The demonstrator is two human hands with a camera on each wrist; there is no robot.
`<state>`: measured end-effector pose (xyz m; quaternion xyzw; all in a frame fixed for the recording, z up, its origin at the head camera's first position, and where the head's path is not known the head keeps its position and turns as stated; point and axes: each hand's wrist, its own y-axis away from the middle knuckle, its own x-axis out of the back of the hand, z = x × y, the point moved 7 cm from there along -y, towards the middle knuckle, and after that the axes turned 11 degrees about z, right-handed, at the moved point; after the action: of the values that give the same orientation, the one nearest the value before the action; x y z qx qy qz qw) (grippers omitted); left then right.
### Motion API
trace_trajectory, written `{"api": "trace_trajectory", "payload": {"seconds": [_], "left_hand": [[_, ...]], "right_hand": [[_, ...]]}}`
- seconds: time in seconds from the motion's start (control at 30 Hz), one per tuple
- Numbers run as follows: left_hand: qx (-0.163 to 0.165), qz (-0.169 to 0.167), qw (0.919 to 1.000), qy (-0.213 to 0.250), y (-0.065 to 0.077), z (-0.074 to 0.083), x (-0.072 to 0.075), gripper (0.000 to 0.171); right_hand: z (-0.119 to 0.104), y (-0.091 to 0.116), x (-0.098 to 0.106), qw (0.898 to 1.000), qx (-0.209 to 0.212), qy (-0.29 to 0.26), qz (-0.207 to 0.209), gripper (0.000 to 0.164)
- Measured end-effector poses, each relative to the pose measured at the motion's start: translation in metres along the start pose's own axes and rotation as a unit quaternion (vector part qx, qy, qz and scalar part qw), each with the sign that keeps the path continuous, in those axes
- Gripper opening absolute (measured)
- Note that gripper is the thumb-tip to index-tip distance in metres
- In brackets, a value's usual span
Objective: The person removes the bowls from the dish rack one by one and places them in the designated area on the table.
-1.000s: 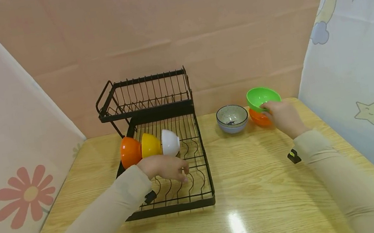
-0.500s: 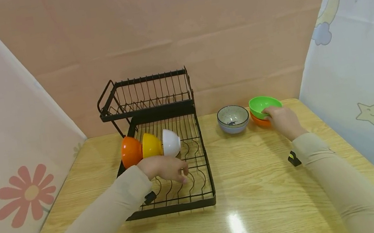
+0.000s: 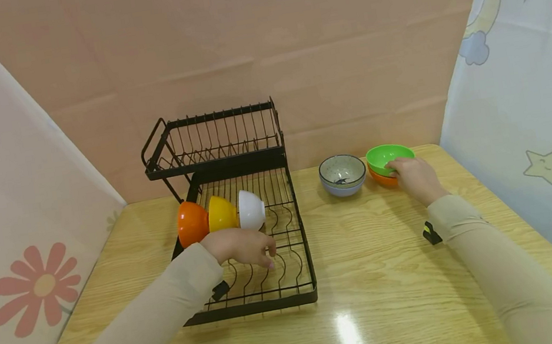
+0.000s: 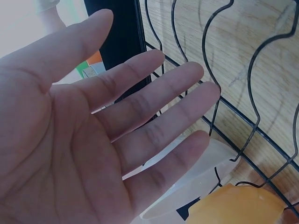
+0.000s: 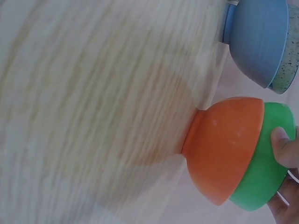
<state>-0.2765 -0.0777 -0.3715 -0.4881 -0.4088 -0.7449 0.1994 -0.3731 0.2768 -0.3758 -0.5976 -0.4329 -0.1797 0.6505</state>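
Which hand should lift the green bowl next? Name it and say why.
Probably the right hand: it pinches the green bowl, stacked in the orange bowl; the left hand, empty, is over the dish rack, farther off.

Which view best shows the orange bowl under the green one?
Right wrist: the orange bowl shows large, rim to base, nothing in front. Head shows only part of it beneath the green bowl; left wrist, a small orange patch, probably that bowl.

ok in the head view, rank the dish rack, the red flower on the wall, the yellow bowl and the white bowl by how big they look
1. dish rack
2. red flower
3. yellow bowl and white bowl: too alike to rank; the left hand hides part of the yellow one
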Motion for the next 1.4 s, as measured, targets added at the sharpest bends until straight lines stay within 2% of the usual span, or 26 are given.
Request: {"api": "trace_trajectory", "payload": {"seconds": [0.2, 0.57, 1.07, 1.23, 1.4], "left_hand": [[0.001, -0.002, 1.0000, -0.006, -0.0009, -0.0022, 0.0003, 0.037], [0.002, -0.002, 0.9999, -0.013, -0.0015, -0.0021, 0.0011, 0.035], [0.002, -0.006, 0.9998, -0.018, -0.0013, -0.0022, -0.0025, 0.035], [0.003, -0.007, 0.9998, -0.016, -0.0009, -0.0016, -0.0026, 0.034], [0.001, -0.007, 0.9999, -0.013, -0.0015, -0.0011, -0.0029, 0.033]], "right_hand": [[-0.0005, 0.0000, -0.0001, 1.000, 0.000, -0.007, 0.008, 0.018], [0.0011, 0.0036, -0.0015, 1.000, -0.015, -0.012, -0.015, 0.019], [0.0026, 0.0077, -0.0046, 1.000, -0.010, -0.007, -0.011, 0.018], [0.0031, 0.0070, -0.0054, 0.999, -0.024, -0.002, -0.042, 0.020], [0.0064, 0.0056, -0.0086, 0.994, -0.060, -0.011, -0.089, 0.022]]}}
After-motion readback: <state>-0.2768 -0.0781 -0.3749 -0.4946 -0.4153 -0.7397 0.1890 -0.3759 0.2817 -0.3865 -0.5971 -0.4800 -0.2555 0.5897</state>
